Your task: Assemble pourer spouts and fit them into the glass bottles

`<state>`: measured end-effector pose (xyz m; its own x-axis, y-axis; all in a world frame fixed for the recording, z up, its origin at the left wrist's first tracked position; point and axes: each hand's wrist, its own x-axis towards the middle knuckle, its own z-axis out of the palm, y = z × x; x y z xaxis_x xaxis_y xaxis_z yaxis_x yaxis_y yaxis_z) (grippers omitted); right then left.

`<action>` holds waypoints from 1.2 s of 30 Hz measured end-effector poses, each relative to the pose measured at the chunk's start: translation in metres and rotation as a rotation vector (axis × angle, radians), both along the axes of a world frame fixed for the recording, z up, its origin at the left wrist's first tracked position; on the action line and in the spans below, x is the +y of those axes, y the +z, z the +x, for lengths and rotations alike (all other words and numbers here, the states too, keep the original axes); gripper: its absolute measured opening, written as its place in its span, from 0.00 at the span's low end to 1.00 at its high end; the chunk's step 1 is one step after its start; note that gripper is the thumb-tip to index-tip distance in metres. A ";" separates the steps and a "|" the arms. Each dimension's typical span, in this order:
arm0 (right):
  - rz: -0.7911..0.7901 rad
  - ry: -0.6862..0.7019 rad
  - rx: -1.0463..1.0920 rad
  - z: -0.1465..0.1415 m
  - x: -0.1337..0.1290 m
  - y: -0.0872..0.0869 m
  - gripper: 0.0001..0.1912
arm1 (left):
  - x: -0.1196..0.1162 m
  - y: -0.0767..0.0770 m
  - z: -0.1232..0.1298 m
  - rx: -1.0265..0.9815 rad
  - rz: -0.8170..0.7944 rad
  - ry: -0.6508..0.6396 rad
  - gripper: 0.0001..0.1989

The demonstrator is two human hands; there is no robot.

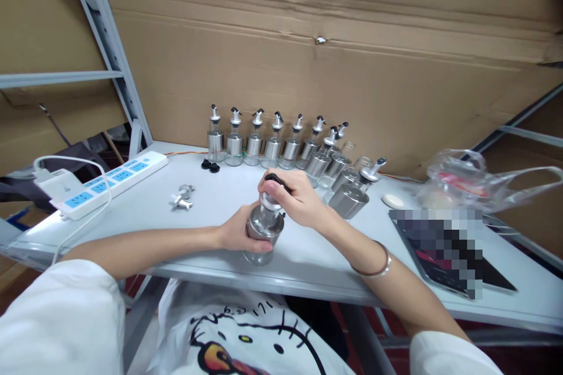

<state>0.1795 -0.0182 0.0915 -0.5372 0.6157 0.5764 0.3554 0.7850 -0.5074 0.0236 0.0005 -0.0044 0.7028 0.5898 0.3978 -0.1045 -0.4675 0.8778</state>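
Note:
Near the table's front edge stands an oil bottle (265, 227) of clear glass with a steel sleeve. My left hand (241, 229) is wrapped round its body, thumb across the front. On its neck sits a silver pourer cap (270, 201) with a black spout lever (278, 181). My right hand (294, 194) is closed round this cap from above and the right, hiding part of it. To the left lie loose silver pourer tops (182, 197). Small black caps (210, 166) rest farther back.
A row of oil bottles (254, 143) with pourers lines the cardboard wall, curving right towards bottles without pourers (346, 174). A power strip (115, 183) lies left. On the right are a tablet-like dark device (435, 258), a white oval object (393, 201) and a plastic bag (461, 181).

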 end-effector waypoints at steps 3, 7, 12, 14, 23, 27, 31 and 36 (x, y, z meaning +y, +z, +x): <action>0.000 0.038 -0.006 0.000 -0.002 0.002 0.26 | -0.001 -0.001 0.000 0.006 -0.019 -0.028 0.30; 0.033 0.038 -0.021 0.003 -0.004 0.001 0.27 | -0.002 -0.003 0.000 0.018 -0.024 -0.044 0.30; 0.094 -0.021 -0.110 0.007 -0.005 0.001 0.27 | -0.001 -0.003 0.001 -0.009 0.021 -0.055 0.29; 0.072 -0.031 -0.190 0.013 -0.006 0.012 0.28 | -0.001 -0.003 0.001 -0.012 0.029 -0.050 0.29; 0.141 -0.147 -0.486 0.079 -0.043 0.096 0.22 | -0.002 0.000 0.002 -0.027 0.054 -0.034 0.25; 0.251 -0.239 -0.495 0.075 -0.057 0.084 0.25 | -0.002 0.000 0.002 -0.025 0.056 -0.021 0.25; 0.228 -0.163 -0.556 0.058 -0.053 0.073 0.28 | -0.002 0.001 0.003 -0.038 0.070 -0.007 0.25; 0.181 -0.059 -0.547 0.063 -0.044 0.080 0.27 | -0.001 0.001 0.002 -0.025 0.058 -0.028 0.23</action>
<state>0.2422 -0.0621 0.1718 -0.7545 0.5709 0.3238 0.5737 0.8133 -0.0972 0.0260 -0.0010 -0.0036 0.7084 0.5454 0.4481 -0.1399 -0.5137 0.8465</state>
